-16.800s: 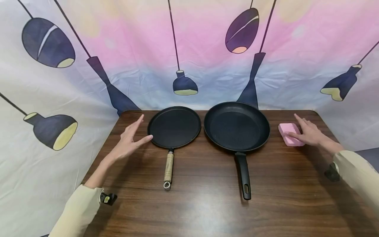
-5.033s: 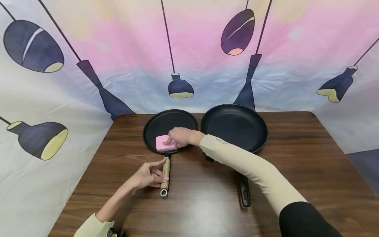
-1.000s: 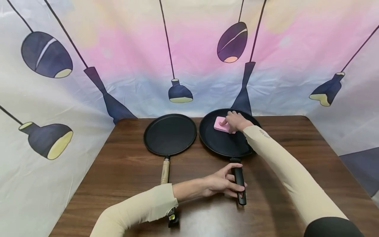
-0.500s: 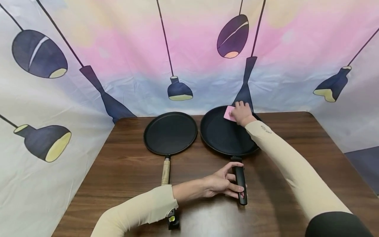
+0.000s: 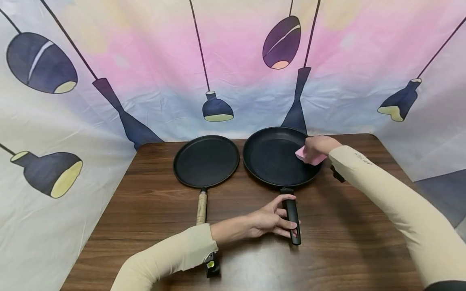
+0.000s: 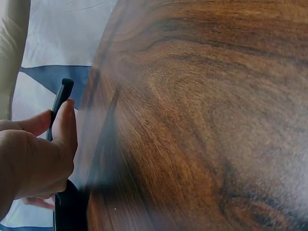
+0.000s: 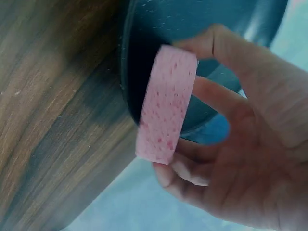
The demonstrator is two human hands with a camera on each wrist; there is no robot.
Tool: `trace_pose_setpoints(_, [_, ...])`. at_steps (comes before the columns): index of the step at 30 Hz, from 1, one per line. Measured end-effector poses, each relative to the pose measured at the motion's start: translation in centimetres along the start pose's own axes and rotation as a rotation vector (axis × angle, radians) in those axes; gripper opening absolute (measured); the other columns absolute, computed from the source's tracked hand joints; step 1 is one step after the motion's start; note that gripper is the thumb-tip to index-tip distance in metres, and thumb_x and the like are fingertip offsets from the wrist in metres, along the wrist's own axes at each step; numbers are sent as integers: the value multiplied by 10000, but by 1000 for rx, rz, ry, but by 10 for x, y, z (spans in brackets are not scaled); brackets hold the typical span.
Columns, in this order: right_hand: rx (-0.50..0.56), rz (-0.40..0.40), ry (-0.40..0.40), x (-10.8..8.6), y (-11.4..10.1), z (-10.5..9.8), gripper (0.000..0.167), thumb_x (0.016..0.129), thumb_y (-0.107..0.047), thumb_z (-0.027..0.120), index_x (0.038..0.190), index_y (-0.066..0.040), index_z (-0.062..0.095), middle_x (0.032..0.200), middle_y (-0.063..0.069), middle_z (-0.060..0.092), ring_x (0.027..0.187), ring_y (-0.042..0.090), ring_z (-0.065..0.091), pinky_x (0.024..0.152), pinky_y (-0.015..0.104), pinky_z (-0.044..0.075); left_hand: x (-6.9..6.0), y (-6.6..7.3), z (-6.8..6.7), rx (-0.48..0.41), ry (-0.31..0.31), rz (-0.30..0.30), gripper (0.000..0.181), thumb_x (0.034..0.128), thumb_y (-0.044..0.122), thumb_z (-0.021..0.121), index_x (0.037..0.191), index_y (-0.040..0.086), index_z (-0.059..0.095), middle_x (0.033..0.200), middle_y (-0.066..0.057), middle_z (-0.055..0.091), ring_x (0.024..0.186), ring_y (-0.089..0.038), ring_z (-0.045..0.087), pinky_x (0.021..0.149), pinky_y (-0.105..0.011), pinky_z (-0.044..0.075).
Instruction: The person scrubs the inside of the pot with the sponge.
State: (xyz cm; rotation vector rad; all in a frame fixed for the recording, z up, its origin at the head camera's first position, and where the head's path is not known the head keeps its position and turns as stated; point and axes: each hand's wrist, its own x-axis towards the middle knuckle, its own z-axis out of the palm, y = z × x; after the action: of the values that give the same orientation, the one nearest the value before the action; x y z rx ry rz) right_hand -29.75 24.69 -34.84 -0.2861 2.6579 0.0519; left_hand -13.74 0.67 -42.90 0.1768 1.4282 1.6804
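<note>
A deep black frying pan (image 5: 274, 157) lies on the wooden table, its black handle (image 5: 292, 214) toward the front. My left hand (image 5: 269, 220) grips that handle, thumb low on it and fingers around the far side; the left wrist view shows the hand (image 6: 43, 149) on it too. Over the pan's right inner wall, my right hand (image 5: 317, 147) holds a pink sponge (image 5: 314, 159). In the right wrist view the sponge (image 7: 166, 106) is tilted on its edge between thumb and fingers, against the dark pan wall (image 7: 211, 19).
A flat black griddle pan (image 5: 206, 161) lies left of the frying pan, its wooden handle (image 5: 202, 208) partly behind my left sleeve (image 5: 174, 250). The table (image 5: 145, 202) meets a printed cloth backdrop (image 5: 164, 81) at its far edge.
The sponge moved from the griddle pan to the frying pan, then along its far wall to the right side. My left hand went from the wooden handle to the black one, and has stayed there.
</note>
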Motion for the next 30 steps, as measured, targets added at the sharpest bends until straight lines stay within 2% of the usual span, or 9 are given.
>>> trace_pose_setpoints(2, [68, -13, -98, -7, 1, -1, 418, 904, -345, 710, 1198, -48, 724, 1114, 141, 696, 922, 232, 591, 800, 374, 541, 0, -1, -1, 3, -5, -4, 771, 935, -158, 606, 1536, 260, 367, 1201, -187, 660, 958, -297, 717, 913, -466, 618])
trace_pose_setpoints(6, [147, -75, -335, -15, -2, -4, 199, 901, -312, 652, 806, -148, 713, 708, -49, 577, 630, 98, 469, 567, 240, 376, -1, -1, -2, 22, -12, -12, 727, 978, -84, 598, 1551, 284, 343, 1226, -171, 662, 899, -233, 696, 915, -463, 620])
trace_pose_setpoints(10, [196, -167, -514, -15, -9, -1, 219, 842, -292, 612, 634, -265, 546, 586, -130, 420, 548, 36, 349, 526, 208, 275, -2, -2, -2, 30, -24, -19, 707, 1005, -43, 580, 1567, 293, 314, 1265, -188, 647, 909, -238, 685, 948, -505, 601])
trace_pose_setpoints(13, [307, -232, -586, -10, -12, 4, 135, 877, -300, 600, 774, -245, 669, 695, -121, 481, 650, 37, 418, 588, 192, 350, -1, -2, -3, 30, -32, -21, 711, 1009, -43, 571, 1574, 295, 302, 1256, -182, 640, 907, -240, 681, 968, -532, 585])
trace_pose_setpoints(17, [553, -319, -667, 5, -13, 12, 304, 978, -280, 552, 1167, -104, 712, 991, -47, 568, 891, 82, 501, 775, 202, 468, 1, -1, -4, 28, -42, -26, 714, 1010, -44, 569, 1576, 303, 306, 1222, -146, 638, 892, -233, 679, 974, -544, 576])
trace_pose_setpoints(22, [781, -431, -669, 34, -29, 26, 515, 1022, -257, 507, 1462, 11, 502, 1377, 113, 531, 1125, 121, 524, 941, 242, 496, 2, 0, -6, 14, -65, -35, 716, 1014, -51, 555, 1581, 306, 302, 1242, -178, 645, 890, -232, 679, 989, -553, 563])
trace_pose_setpoints(25, [851, -466, -594, 52, -43, 29, 598, 1028, -243, 491, 1553, 17, 372, 1605, 196, 355, 1290, 160, 490, 1001, 256, 494, 1, 0, -7, 6, -80, -39, 709, 1020, -46, 546, 1583, 307, 298, 1277, -207, 639, 901, -228, 684, 998, -551, 557])
trace_pose_setpoints(27, [895, -470, -534, 63, -51, 27, 588, 1070, -259, 444, 1573, 19, 323, 1645, 224, 275, 1331, 199, 467, 1012, 277, 491, 1, 0, -8, -1, -85, -37, 702, 1022, -45, 543, 1581, 305, 302, 1293, -220, 642, 908, -227, 688, 998, -548, 559])
trace_pose_setpoints(30, [928, -465, -430, 77, -59, 22, 552, 1113, -281, 373, 1578, 12, 316, 1607, 250, 304, 1284, 245, 480, 990, 314, 497, 1, -1, -8, -4, -88, -28, 696, 1022, -42, 547, 1579, 299, 307, 1291, -223, 652, 908, -226, 691, 985, -535, 570])
